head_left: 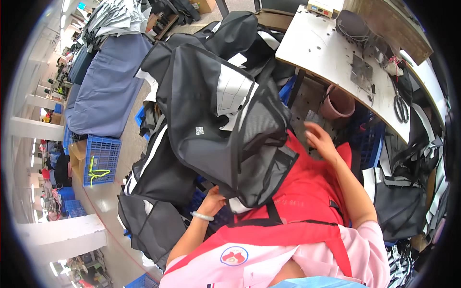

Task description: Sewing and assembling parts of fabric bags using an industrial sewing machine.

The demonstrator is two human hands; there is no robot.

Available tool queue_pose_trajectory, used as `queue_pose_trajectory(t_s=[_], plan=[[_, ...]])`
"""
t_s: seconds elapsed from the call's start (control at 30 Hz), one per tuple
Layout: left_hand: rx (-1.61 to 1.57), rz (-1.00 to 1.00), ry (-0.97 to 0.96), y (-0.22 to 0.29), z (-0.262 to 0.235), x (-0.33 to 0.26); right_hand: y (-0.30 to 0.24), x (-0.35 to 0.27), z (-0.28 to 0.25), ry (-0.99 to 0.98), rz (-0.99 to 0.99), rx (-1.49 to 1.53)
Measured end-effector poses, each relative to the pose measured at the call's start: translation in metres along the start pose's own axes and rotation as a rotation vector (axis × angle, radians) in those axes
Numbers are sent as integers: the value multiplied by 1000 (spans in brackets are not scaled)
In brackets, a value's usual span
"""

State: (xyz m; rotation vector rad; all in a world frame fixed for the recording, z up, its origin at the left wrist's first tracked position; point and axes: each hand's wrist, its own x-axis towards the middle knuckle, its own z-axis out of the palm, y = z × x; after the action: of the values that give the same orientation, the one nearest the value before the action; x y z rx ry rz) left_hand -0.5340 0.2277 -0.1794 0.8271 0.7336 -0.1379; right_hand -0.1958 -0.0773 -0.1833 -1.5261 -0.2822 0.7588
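A large black fabric piece (194,103) with mesh panels, white patches and a small square printed code lies in front of me, its near end over my red apron (300,187). My left hand (211,201), with a pale bracelet at the wrist, is at its lower left edge. The fingers are curled in; what they hold, if anything, is hidden. To the right of the fabric, my right hand (321,141) is raised above the apron. Its fingers are apart and bent, with nothing in them.
More black fabric pieces (163,177) are heaped at the left. A white sewing table (317,48) stands at the upper right, with black scissors (400,106) near its edge. Beneath it sits a pinkish bucket (337,103). A blue crate (102,161) stands on the floor at left.
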Motion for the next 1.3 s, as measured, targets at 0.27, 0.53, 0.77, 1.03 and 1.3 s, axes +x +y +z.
queue_pose_trajectory(t_s=[0.27,0.53,0.77,1.03,1.3], plan=[[23,-147,153,-24,-29,25,-21,22,68,27,-370,-416],[120,-135,67,-65,-102,45,13,-42,38,-256,405,67],[153,-205,18,-62,-96,56,-27,-58,86,-310,302,-167],[-54,-180,-29,-40,-18,33,-51,-84,116,-272,-310,-547],[-44,74,-39,-8,70,32,-120,-92,98,-210,-735,-528]])
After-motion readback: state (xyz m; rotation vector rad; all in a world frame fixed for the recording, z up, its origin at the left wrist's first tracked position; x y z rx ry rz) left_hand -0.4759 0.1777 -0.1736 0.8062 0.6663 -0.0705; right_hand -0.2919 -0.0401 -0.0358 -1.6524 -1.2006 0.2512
